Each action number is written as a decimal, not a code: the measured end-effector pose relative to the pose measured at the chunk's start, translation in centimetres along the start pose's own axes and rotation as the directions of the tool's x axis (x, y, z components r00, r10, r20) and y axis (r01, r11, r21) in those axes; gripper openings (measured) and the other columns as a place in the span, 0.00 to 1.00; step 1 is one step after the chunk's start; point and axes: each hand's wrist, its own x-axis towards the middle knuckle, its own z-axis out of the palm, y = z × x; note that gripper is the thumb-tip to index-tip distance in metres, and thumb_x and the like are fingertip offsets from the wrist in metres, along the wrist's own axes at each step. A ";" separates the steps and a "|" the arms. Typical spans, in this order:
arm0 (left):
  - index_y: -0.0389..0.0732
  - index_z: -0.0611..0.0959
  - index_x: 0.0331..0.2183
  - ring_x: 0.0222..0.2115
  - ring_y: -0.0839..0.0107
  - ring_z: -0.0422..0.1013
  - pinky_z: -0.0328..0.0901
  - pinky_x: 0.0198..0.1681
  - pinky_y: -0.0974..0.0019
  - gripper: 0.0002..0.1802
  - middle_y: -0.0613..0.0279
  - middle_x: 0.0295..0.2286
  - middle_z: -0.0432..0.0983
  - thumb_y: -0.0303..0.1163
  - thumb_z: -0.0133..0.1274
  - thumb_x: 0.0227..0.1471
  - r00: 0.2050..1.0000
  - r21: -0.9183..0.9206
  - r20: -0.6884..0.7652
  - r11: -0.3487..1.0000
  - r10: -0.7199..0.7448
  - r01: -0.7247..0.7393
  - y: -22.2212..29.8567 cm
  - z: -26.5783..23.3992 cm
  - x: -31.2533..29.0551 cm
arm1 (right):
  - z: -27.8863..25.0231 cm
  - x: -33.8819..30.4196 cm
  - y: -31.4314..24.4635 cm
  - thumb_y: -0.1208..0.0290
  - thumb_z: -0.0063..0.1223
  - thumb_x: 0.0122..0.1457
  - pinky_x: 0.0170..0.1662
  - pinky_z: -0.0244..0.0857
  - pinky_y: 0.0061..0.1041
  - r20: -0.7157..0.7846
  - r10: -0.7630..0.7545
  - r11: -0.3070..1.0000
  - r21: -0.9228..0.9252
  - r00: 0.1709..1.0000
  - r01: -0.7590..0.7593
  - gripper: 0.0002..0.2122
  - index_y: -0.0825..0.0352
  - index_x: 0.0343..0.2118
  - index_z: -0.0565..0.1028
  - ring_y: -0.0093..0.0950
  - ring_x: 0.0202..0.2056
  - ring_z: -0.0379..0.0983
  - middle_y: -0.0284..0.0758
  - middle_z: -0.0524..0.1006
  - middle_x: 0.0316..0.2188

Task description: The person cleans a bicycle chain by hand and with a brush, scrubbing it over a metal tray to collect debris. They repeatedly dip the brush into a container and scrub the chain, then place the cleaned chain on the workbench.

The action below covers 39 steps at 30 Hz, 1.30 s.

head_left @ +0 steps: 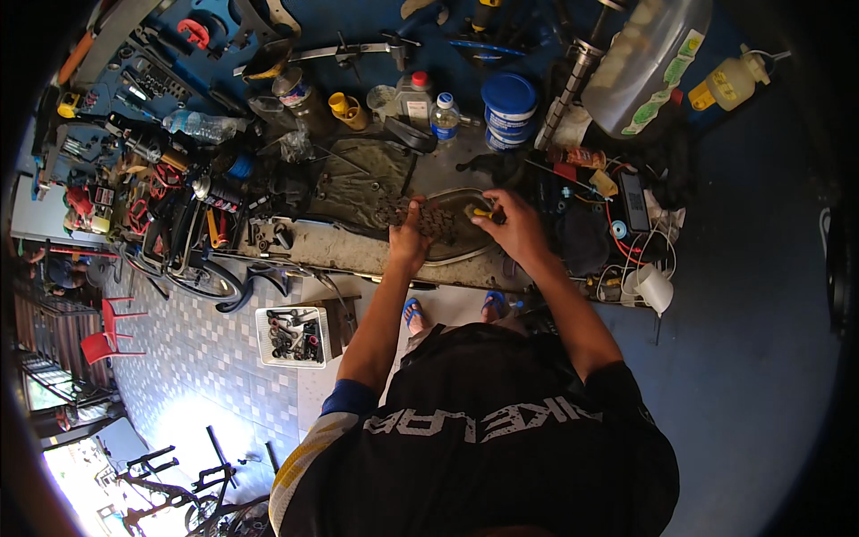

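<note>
On my feed, the left hand's grip (408,240) curls around a dark sprocket cluster (437,222) by the oval tray (452,261); the right hand's grip (506,219) pinches a small yellow tool (483,213).

The person wears a loose black shirt (537,479) with large, distressed white lettering (488,423) across its far part. The left sleeve (309,452) carries white and yellow panels and ends in a dark blue band (351,396); the right sleeve (617,387) is black. The left hand (407,244) and right hand (519,233) are bare, as are both forearms. Bright blue flip-flops (412,310) show on the feet.
</note>
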 end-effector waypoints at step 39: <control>0.43 0.75 0.45 0.41 0.65 0.78 0.74 0.40 0.59 0.16 0.54 0.44 0.80 0.46 0.51 0.69 0.927 0.052 0.044 0.926 0.372 -0.374 0.0 2.3 2.3 | 5.8 -0.2 -3.8 0.75 0.61 0.64 0.34 0.70 0.21 -0.094 0.173 0.743 0.666 0.980 -0.068 0.05 0.71 0.38 0.76 0.18 0.30 0.76 0.34 0.80 0.31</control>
